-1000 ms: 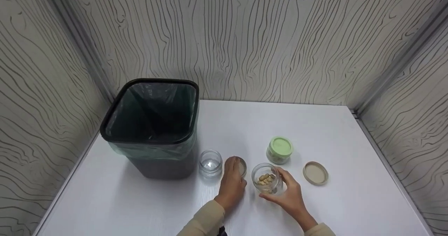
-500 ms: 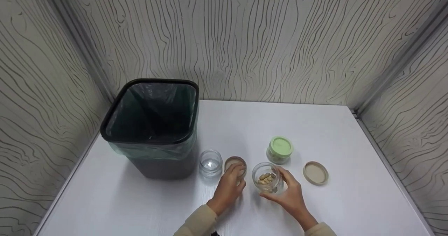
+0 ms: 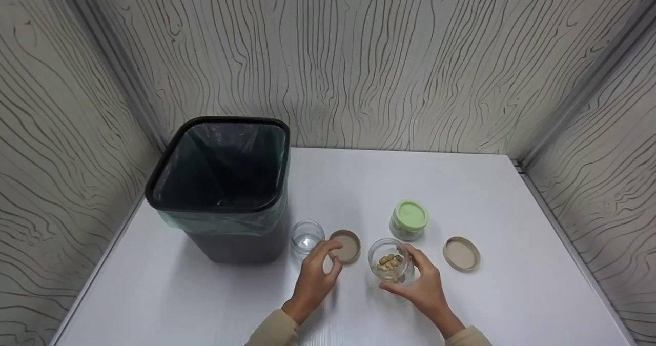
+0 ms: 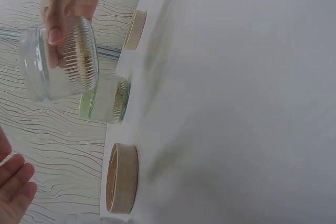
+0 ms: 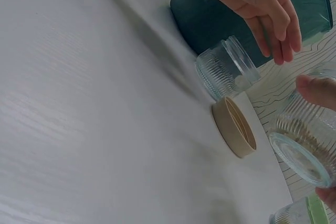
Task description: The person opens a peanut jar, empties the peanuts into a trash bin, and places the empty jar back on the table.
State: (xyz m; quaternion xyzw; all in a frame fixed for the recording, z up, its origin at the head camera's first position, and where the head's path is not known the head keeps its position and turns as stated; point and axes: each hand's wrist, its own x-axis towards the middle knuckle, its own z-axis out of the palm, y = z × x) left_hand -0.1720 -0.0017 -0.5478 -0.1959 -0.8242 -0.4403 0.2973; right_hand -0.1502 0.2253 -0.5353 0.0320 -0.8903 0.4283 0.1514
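My right hand point(image 3: 424, 284) grips a clear ribbed glass jar point(image 3: 376, 269) by its side, thumb in front and fingers behind. Several tan peanuts point(image 3: 390, 262) lie at the bottom of this uncovered jar; the left wrist view shows it lifted off the table. My left hand point(image 3: 313, 280) hovers with loosely bent fingers and nothing between them, as the right wrist view point(image 5: 268, 14) confirms. Just beyond its fingertips a beige round lid point(image 3: 346, 247) lies with its hollow side up. An uncovered glass jar point(image 3: 302, 231) without peanuts stands left of that lid, partly behind the left hand.
A lidded jar with a green top point(image 3: 411, 216) stands behind the held jar, with contents visible low in it. Another beige lid point(image 3: 462, 254) lies to the right. A large bin point(image 3: 241, 243) with a green liner stands at left on the white table point(image 3: 512, 305).
My left hand has come off the beige lid and drawn back to the left, leaving the lid on the table. My right hand holds the peanut jar in about the same place.
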